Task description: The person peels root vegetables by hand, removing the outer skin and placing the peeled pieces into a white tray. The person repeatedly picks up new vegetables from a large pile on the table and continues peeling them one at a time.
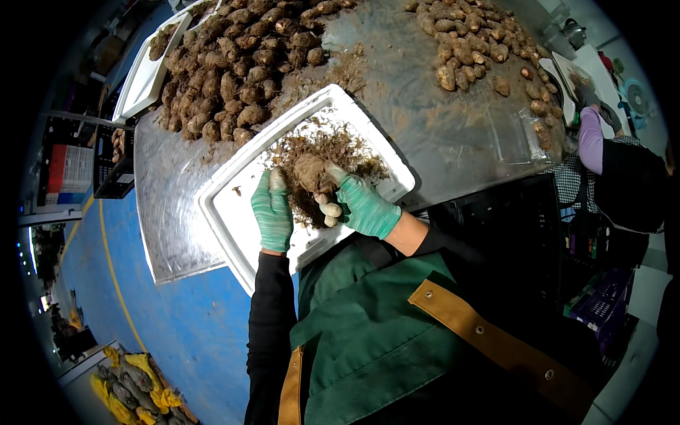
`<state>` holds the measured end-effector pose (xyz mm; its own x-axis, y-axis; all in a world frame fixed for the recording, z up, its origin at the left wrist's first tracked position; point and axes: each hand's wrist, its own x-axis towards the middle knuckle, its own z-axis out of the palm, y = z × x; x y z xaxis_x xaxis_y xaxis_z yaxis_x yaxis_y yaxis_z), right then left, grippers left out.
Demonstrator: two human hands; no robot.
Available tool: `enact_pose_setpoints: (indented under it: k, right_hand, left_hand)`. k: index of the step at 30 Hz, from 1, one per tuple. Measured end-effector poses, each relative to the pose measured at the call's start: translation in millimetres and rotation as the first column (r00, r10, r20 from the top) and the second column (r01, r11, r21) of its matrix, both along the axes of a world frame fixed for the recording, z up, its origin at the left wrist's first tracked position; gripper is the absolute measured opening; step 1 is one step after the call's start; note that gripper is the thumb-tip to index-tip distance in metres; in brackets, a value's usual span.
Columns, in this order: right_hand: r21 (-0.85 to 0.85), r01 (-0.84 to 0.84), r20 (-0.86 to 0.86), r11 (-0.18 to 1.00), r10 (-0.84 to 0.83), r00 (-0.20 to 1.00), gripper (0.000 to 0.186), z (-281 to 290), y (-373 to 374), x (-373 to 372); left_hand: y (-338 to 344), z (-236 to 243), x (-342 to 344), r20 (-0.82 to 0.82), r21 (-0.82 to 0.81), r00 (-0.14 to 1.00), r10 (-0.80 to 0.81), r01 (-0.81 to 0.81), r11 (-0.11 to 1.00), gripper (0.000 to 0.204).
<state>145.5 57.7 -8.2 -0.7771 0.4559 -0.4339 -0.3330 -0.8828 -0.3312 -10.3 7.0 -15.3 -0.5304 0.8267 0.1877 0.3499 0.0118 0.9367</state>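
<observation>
Both hands [319, 205] grip a root [309, 172] over the metal table [439, 127], apparently a warehouse.

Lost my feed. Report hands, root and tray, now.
Both gloved hands, left hand and right hand, grip one muddy root. Held over white tray littered with trimmings. Nothing between hands and root.

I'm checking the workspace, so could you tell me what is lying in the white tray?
In the white tray, loose roots and a tuber held by both gloved hands; the tray floor beneath is hidden.
</observation>
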Motion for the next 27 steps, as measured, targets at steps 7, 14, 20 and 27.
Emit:
enact_pose_setpoints:
  k: [7, 14, 20, 27]
  right_hand:
    - [-0.109, -0.037, -0.053, 0.993, 0.032, 0.998, 0.028, -11, -3, 2]
    - [0.148, 0.073, 0.1, 0.986, -0.089, 0.991, 0.031, -11, -8, -2]
    - [-0.23, -0.026, -0.223, 0.973, -0.026, 0.974, 0.034, -17, -2, 2]
    - [-0.167, -0.08, -0.239, 0.983, 0.039, 0.97, 0.035, -10, -8, 0]
  left_hand:
    - [0, -15, 6, -0.108, -0.126, 0.994, 0.004, -0.018, 0.992, 0.034]
    - [-16, -7, 24, -0.059, -0.019, 0.995, -0.087, 0.086, 0.996, 0.025]
    - [-6, -16, 16, -0.254, -0.096, 0.958, 0.131, -0.16, 0.982, 0.024]
    - [-12, 3, 14, -0.312, 0.065, 0.947, -0.079, 0.105, 0.992, 0.029]
